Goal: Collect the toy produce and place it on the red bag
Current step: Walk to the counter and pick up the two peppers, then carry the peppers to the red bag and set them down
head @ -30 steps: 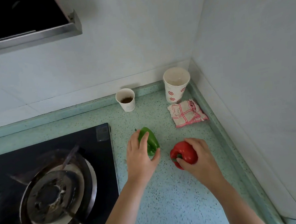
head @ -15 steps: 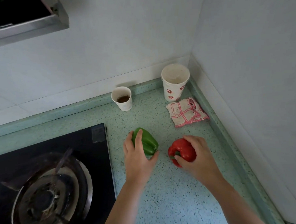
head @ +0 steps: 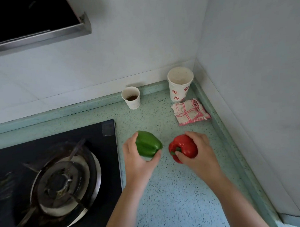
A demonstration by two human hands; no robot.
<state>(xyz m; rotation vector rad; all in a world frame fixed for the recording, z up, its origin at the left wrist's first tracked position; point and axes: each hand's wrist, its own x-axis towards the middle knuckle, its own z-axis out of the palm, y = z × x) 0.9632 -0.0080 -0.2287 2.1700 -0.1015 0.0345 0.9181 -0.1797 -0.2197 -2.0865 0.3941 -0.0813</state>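
I see a small white paper cup (head: 131, 97) holding brown dregs. My left hand (head: 137, 164) curls around a glossy green toy pepper (head: 147, 145); my right hand (head: 202, 156) grips a red toy pepper (head: 185, 145).

The left grip (head: 138, 160) covers the near left side of the green pepper (head: 148, 146); whether the pepper touches the surface (head: 168, 200) beneath cannot be told. The right grip (head: 200, 154) hides the right side of the red pepper (head: 182, 146), and its thumb covers part of the stem. Both forearms run off the bottom edge. The stove (head: 102, 142) is cut by the left and bottom edges, and its burner (head: 62, 183) is smeared by blur. The range hood (head: 35, 36) is cropped at top and left. The dark matter inside the small cup (head: 132, 104) is too small to identify.
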